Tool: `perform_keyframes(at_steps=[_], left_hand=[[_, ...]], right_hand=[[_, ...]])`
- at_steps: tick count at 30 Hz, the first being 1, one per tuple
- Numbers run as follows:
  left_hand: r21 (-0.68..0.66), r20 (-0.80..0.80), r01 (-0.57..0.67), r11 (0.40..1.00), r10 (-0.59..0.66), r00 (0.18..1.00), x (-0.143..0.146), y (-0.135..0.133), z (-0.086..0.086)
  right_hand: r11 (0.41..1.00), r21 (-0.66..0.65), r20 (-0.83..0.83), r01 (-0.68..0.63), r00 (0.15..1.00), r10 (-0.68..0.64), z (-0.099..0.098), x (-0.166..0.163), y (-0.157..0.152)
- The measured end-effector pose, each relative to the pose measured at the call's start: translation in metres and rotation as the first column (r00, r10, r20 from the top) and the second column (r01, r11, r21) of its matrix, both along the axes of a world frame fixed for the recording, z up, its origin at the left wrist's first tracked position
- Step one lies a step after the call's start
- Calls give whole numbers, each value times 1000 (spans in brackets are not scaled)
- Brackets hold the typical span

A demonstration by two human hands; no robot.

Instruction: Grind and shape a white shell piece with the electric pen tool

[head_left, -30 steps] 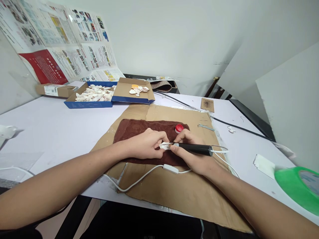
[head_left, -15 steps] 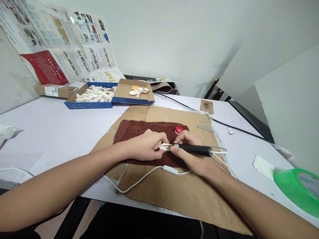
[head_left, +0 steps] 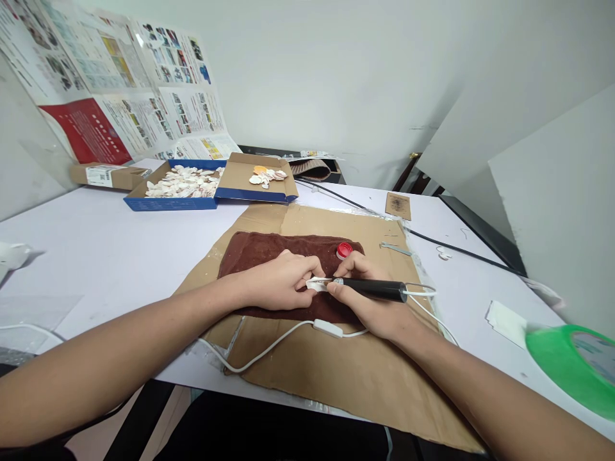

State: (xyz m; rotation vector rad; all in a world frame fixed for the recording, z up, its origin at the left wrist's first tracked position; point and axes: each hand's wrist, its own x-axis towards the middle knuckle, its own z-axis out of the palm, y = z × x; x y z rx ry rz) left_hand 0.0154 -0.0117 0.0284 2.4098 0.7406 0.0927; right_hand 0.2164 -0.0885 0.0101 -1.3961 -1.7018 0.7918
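My left hand is closed, its fingertips pinching a small white shell over the brown folded cloth. In my right hand is a black corded pen tool, held near its front end. The pen's thin metal tip points left and meets the shell, though the exact contact is too small to tell. Beyond my right fingers a small red-lidded round container sits on the cloth. A white cord runs from the pen's back end.
Cardboard lies under the cloth. A blue box of shells stands at back left, several more shells on its lid. Tweezers, green tape and white tissue lie rightward. An inline switch lies in front.
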Motion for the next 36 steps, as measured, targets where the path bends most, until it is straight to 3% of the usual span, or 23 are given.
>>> perform_keyframes(at_steps=[36], left_hand=[[-1,29,27,1000,-27,999,0,6,-10]], right_hand=[[998,-46,-43,44,998,-46,4,-2,1]])
